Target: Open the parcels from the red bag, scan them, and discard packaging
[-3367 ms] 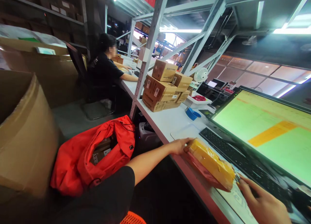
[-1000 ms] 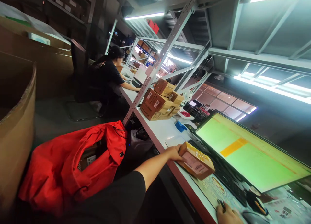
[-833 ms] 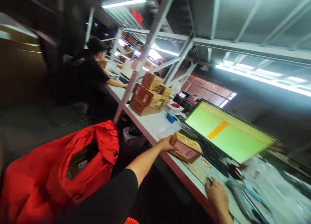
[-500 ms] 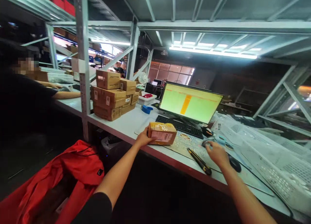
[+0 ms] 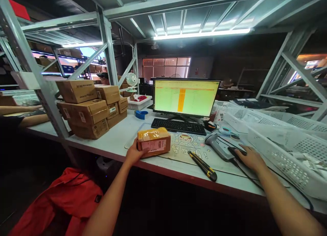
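My left hand [image 5: 135,152] is closed on the left end of a small cardboard box [image 5: 160,146], which has yellow tape on top and a white label on its front. The box sits at the desk's front edge. On the right, my right hand [image 5: 251,158] rests over a black computer mouse [image 5: 235,153], fingers curved on it. Just left of that hand a grey barcode scanner [image 5: 219,146] lies on the desk mat [image 5: 176,152]. A black and yellow utility knife [image 5: 203,166] lies between the box and the scanner.
A monitor [image 5: 186,96] and black keyboard [image 5: 178,126] stand behind. Stacked cartons [image 5: 87,109] and blue tape [image 5: 140,114] are left, by a metal post [image 5: 48,103]. White baskets [image 5: 286,161] line the right. Another person's arm [image 5: 33,120] shows far left; a red jacket [image 5: 63,198] hangs below.
My right hand has moved from the barcode scanner rightward onto the mouse. My left hand keeps its hold on the box. The view has turned right.
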`<act>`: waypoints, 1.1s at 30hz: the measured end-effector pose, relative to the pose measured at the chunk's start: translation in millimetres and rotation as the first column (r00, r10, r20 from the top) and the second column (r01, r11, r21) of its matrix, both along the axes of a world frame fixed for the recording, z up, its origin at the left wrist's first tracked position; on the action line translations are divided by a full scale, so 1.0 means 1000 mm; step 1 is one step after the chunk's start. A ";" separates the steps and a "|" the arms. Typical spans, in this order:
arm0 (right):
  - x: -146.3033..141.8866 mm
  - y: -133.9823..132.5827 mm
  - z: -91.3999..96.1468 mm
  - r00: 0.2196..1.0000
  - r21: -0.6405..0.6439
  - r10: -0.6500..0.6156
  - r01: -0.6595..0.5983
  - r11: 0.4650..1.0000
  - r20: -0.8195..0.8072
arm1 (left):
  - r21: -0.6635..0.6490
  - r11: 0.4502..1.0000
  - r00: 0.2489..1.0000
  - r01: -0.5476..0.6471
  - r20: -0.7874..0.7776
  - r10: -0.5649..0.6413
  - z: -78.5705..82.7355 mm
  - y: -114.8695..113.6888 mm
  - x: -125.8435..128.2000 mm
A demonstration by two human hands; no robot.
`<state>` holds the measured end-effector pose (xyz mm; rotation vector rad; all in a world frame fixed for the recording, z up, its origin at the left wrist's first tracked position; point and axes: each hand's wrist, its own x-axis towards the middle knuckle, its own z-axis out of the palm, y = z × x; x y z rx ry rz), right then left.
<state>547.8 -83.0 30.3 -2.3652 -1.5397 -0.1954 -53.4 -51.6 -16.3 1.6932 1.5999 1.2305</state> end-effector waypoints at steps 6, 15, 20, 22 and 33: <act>0.008 0.008 -0.024 0.982 0.147 0.183 -0.175 0.973 -0.042 | 0.018 0.999 0.999 -0.037 0.029 0.037 -0.005 0.000 0.000; 0.008 0.004 -0.036 0.984 0.175 0.180 -0.180 0.968 0.016 | 0.018 0.996 0.997 -0.082 0.012 0.082 -0.008 0.000 0.000; 0.010 0.008 -0.037 0.987 0.122 0.155 -0.158 0.980 0.032 | 0.038 0.996 0.996 -0.082 -0.012 0.083 -0.008 -0.001 0.000; 0.014 0.009 -0.040 0.986 0.090 0.156 -0.160 0.983 0.053 | 0.038 0.996 0.996 -0.084 -0.018 0.085 -0.010 0.000 -0.001; 0.021 0.008 -0.046 0.979 0.090 0.158 -0.171 0.981 0.130 | 0.027 0.996 0.996 -0.082 -0.014 0.083 -0.014 0.003 -0.003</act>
